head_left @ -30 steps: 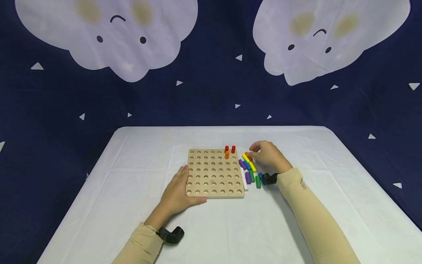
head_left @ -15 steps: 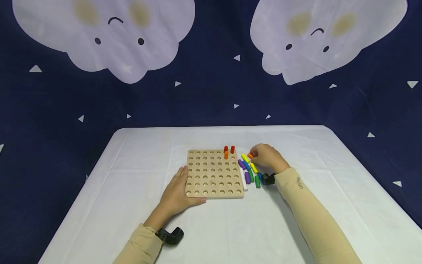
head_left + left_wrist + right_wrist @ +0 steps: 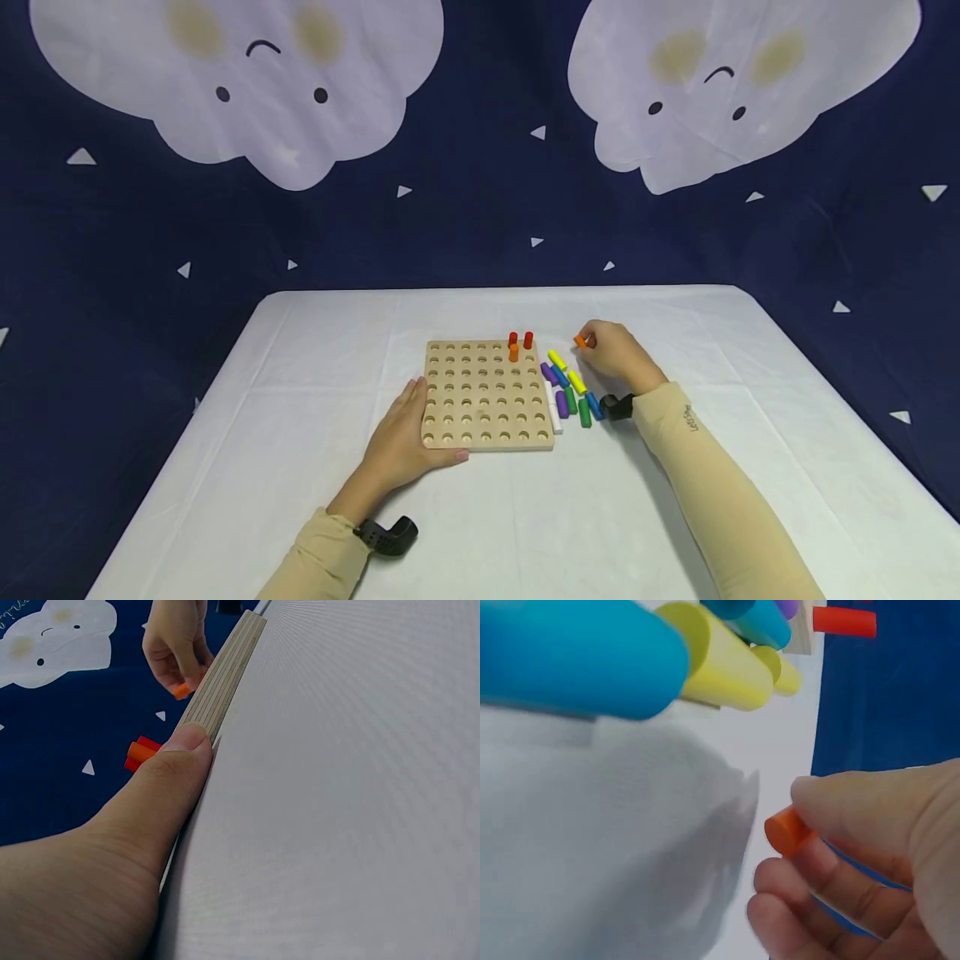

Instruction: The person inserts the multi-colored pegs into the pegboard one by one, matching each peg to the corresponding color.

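A short orange wooden peg point(image 3: 580, 341) is pinched in the right hand's point(image 3: 617, 353) grip just above the white-clothed desk point(image 3: 300, 433), while the square wooden pegboard point(image 3: 486, 393) is steadied, probably against sliding, by the flat, relaxed left hand point(image 3: 401, 446).

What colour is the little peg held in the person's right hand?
Orange. The peg pinched in the right hand shows best in the right wrist view.

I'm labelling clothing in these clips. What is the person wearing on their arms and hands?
Both hands are bare: left hand, right hand. Each arm has a snug beige sleeve, left sleeve and right sleeve, ending at the wrist. The right sleeve bears small dark lettering near the cuff. A black camera mount is strapped at each wrist.
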The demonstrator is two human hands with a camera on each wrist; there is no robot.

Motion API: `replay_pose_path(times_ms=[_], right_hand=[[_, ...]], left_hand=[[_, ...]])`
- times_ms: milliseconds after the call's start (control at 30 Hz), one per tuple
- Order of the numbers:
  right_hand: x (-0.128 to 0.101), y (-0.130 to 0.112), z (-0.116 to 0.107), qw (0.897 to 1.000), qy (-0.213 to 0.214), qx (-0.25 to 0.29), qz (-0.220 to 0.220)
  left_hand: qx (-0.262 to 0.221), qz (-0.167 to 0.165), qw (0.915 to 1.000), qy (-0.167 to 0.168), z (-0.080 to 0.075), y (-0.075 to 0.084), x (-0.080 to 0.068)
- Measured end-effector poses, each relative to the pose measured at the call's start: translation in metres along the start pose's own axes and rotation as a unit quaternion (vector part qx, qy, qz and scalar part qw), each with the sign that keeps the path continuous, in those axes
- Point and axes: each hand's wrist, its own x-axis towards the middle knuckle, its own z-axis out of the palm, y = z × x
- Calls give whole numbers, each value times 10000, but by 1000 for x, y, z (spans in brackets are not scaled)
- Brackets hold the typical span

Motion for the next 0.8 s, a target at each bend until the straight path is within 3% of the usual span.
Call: replay_pose_path(times_ms=[167,500,800], right_hand=[[1,-2,0,9989,153,440,19],[-2,-17,0,9912,469,1168,-411],[-1,-40,2,9862,398,1487,-618]], left_hand=[[-13,-22,10000,-9,1,-1,0],[7,-13,10000,20,3,-3,1],[1,-43,10000,13,2,-2,2]])
